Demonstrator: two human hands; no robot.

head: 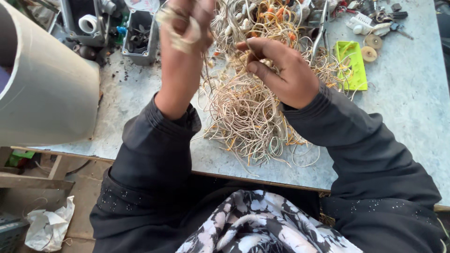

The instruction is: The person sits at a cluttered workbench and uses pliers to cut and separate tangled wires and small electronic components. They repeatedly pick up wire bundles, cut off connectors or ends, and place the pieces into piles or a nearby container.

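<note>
Left hand (180, 56) — raised over the table (412, 93), fingers curled around a small coil of pale cord (180, 30) | Right hand (281, 70) — we pinched one strand between thumb and forefinger, just above the tangled cord heap (243, 112) | Nearby — green tray (351, 70) right of heap, grey pipe (42, 89) far left

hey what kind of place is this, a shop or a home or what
Probably a small repair or electrical workbench: a tangled pile of thin wires covers the worn table, with pliers and grey junction boxes beside it.
</note>
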